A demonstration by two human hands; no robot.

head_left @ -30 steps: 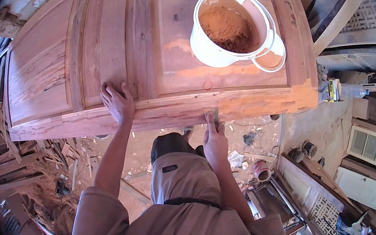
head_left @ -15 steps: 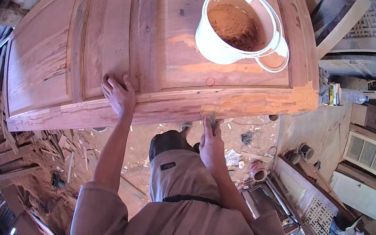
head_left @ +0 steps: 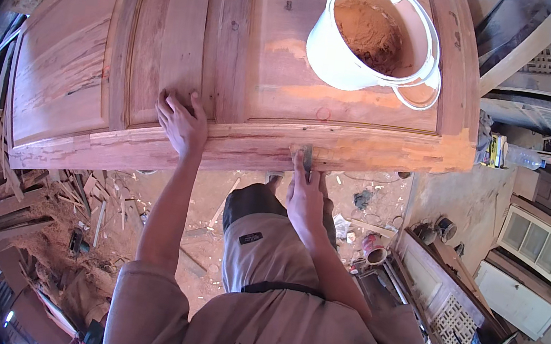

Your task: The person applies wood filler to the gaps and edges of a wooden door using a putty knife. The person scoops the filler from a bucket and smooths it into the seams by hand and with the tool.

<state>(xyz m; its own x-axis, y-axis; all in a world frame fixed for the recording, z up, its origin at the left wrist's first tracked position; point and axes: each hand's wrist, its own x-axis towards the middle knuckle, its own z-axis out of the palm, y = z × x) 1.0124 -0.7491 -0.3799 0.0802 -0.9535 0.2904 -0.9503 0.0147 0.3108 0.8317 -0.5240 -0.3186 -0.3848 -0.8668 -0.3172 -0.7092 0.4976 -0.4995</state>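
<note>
A wooden panel door (head_left: 183, 14) lies flat in front of me. On its near rail my right hand (head_left: 306, 200) grips a putty knife (head_left: 307, 155), index finger stretched along the blade, which touches the wood beside a smear of orange filler (head_left: 390, 145). My left hand (head_left: 184, 124) rests on the door further left, holding nothing, its fingers apart and slightly bent. Towards the far right of the door stands a white bucket (head_left: 338, 62) with orange-brown filler paste (head_left: 370, 35) inside, partly coating the wall.
Wood offcuts and shavings (head_left: 64, 242) are heaped on the floor at the left. To the right lie a paint can (head_left: 374, 253), a panel with a woven lattice (head_left: 457, 328) and a white-framed glazed window (head_left: 541, 238). A slanting plank (head_left: 524, 55) leans beyond the door.
My right hand and the putty knife have shifted left along the near rail. The view has moved a little, so the door and bucket appear further right. My left hand stays on the door.
</note>
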